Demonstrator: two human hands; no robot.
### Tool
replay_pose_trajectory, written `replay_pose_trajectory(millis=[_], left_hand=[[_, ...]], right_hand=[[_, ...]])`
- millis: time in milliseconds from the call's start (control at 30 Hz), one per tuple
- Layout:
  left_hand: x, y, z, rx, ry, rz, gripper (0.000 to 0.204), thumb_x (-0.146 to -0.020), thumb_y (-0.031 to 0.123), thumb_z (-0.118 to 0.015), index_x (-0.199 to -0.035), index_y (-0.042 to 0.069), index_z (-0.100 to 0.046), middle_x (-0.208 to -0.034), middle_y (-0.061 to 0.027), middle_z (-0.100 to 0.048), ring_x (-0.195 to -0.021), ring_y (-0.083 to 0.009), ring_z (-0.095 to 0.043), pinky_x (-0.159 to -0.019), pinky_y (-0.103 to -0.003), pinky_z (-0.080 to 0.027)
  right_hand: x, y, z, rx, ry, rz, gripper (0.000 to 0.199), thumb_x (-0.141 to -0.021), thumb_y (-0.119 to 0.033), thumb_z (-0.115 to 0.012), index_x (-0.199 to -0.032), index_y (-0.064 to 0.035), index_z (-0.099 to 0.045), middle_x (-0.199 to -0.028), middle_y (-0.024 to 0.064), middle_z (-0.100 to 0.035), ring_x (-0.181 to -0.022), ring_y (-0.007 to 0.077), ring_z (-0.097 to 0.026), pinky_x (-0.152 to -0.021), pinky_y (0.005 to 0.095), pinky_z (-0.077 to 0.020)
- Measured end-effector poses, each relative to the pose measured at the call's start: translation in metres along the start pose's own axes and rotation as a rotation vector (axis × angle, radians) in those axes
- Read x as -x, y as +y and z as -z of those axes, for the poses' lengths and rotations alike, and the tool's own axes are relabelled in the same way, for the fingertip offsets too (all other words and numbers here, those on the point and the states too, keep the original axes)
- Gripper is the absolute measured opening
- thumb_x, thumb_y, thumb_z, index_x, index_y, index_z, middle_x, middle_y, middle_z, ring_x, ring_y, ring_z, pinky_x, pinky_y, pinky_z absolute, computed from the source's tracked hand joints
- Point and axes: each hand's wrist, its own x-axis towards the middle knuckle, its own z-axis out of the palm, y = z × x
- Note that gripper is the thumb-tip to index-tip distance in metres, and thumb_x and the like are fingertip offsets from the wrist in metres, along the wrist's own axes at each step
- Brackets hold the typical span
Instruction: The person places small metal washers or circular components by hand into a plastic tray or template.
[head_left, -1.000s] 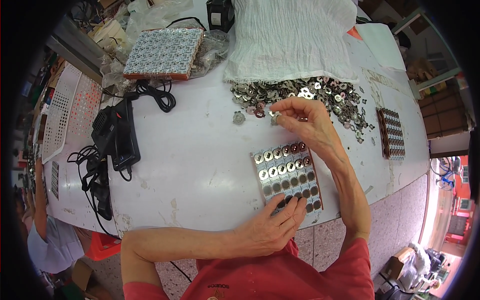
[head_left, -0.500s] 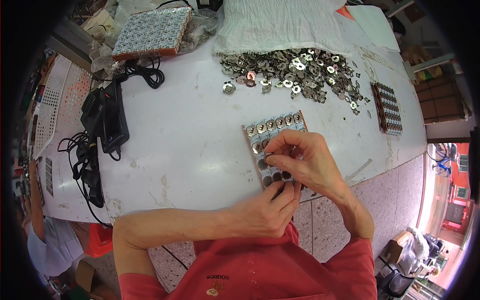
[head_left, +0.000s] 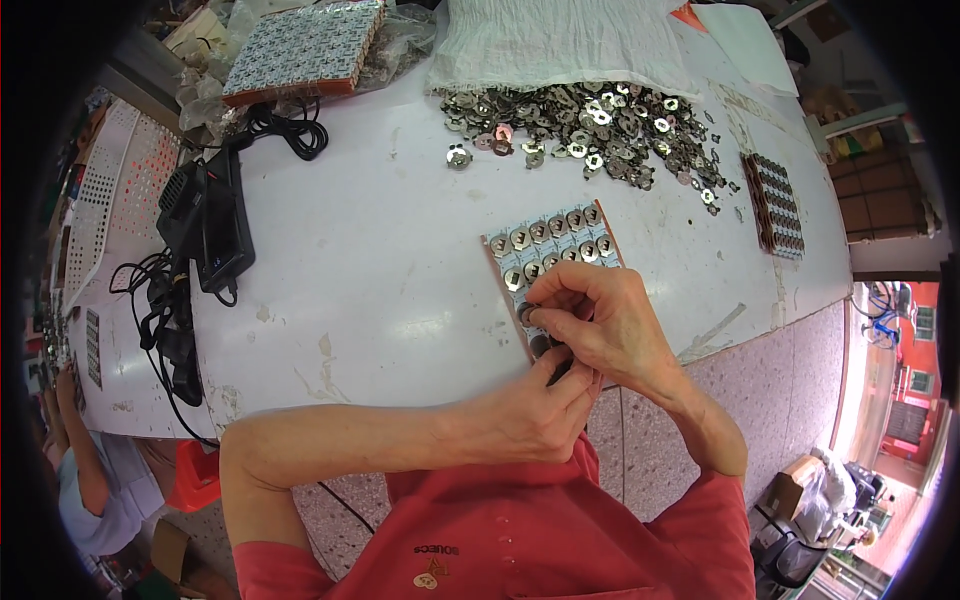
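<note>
A panel of small circuit boards (head_left: 508, 292) with rows of round metal clips lies near the table's front edge. My right hand (head_left: 610, 325) is over it, thumb and forefinger pinching a round metal clip (head_left: 525, 313) at the panel's left edge. My left hand (head_left: 550, 410) is closed at the panel's near edge, its fingertips close to my right hand. Something dark shows between its fingers, but I cannot make out what. My hands hide the near right part of the panel. Beyond it spreads a heap of loose metal clips (head_left: 610, 130).
A white woven sack (head_left: 560, 50) lies behind the heap. Stacked board panels (head_left: 305, 50) sit at the back left, and another stack (head_left: 775, 205) at the right. A black device (head_left: 215, 225) with cables stands left, beside a white perforated basket (head_left: 120, 200). Another person (head_left: 105, 480) is at far left.
My right fingertips have shifted slightly left to the panel's edge, uncovering more clips in the second row. My left hand stays at the near edge. The whole view has tilted slightly.
</note>
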Motion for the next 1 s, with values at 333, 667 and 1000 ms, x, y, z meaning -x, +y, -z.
replay_pose_trajectory(millis=[333, 667, 1000], left_hand=[[0.002, 0.004, -0.004, 0.133, 0.016, 0.076, 0.039, -0.062, 0.014, -0.061, -0.092, -0.011, -0.071, -0.098, -0.0212, -0.067, -0.097, -0.0316, -0.063, -0.089, -0.046, -0.056], [0.001, 0.004, -0.003, 0.181, 0.046, 0.112, 0.034, -0.056, 0.013, -0.059, -0.08, -0.009, -0.068, -0.093, -0.0203, -0.066, -0.095, -0.0322, -0.063, -0.087, -0.047, -0.057], [0.0, 0.002, -0.003, 0.197, -0.01, 0.09, 0.035, -0.056, 0.013, -0.059, -0.081, -0.01, -0.067, -0.097, -0.0225, -0.065, -0.095, -0.0329, -0.063, -0.088, -0.048, -0.056]], right_hand=[[0.001, 0.007, -0.004, 0.184, 0.061, 0.13, 0.012, -0.08, 0.001, -0.072, -0.091, 0.0019, -0.069, -0.075, 0.0062, -0.065, -0.064, 0.0128, -0.061, -0.059, 0.0289, -0.05], [0.0, 0.017, -0.004, 0.218, 0.067, 0.293, 0.014, -0.078, 0.002, -0.071, -0.092, -0.0002, -0.069, -0.078, 0.0079, -0.062, -0.068, 0.02, -0.062, -0.06, 0.0319, -0.0487], [0.0, 0.019, -0.006, 0.205, 0.111, 0.299, 0.007, -0.078, -0.005, -0.066, -0.084, -0.0033, -0.068, -0.078, 0.0104, -0.065, -0.07, 0.0314, -0.064, -0.06, 0.0405, -0.0491]])
